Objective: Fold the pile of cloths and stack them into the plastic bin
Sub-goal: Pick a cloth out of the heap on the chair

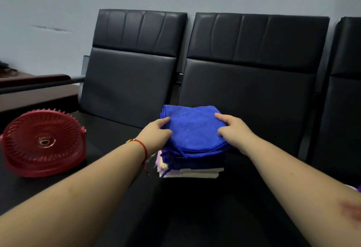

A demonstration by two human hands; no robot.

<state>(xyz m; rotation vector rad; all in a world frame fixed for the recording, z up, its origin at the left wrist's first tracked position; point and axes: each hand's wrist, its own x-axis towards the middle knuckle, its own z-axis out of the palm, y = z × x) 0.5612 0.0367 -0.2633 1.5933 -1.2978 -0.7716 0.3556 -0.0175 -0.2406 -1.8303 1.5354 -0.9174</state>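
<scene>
Two hands: you had both on the top blue cloth, one at each side of it.
Left hand: your fingers were curled round the left edge of the blue cloth, thumb on top and the other fingers tucked beneath the fold.
Right hand: your fingers were bent and pressed into the right side of the same cloth, pinching the fabric; how far they reached under it could not be told.
Blue cloth: folded, lying on top of the stack of folded cloths, its near edge overhanging the layers below.
Stack of folded cloths: blue layers above, pale purple, pink and cream ones at the bottom, resting on the black bench seat.
Plastic bin: not in view.
Red string bracelet: on your left wrist, just left of the stack.
Red desk fan: lying tilted on the seat, well to the left of the stack.
Black padded backrests: upright just behind the stack, with a pale wall beyond them.
</scene>
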